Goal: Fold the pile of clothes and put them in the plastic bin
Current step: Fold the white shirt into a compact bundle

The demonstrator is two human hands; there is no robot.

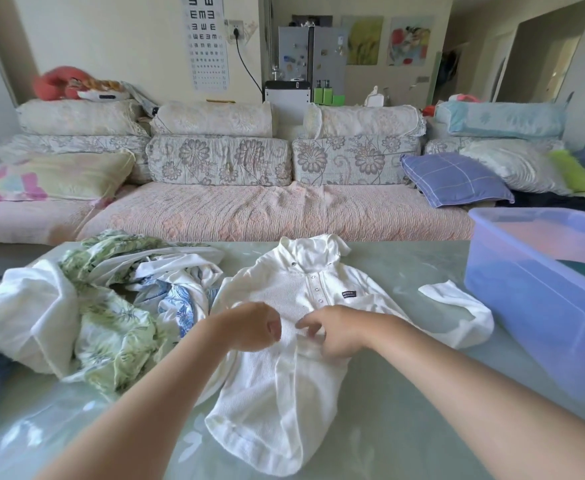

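Observation:
A white hooded shirt (pixel 284 386) lies face up on the glass table (pixel 405 427), hood pointing away from me, its right sleeve spread toward the bin. My left hand (pixel 253 327) is curled over the shirt's chest. Whether it holds cloth cannot be seen. My right hand (pixel 332 330) pinches the fabric at the button placket in the middle of the shirt. To the left sits the pile of clothes (pixel 86 306): white, green-leaf and blue-patterned garments. The translucent blue plastic bin (pixel 540 306) stands at the right, with something dark inside.
A sofa (pixel 266 209) with several cushions runs along the far side of the table. The pile covers the table's left part and the bin its right edge. Bare table surface shows near me, in front of the shirt's hem.

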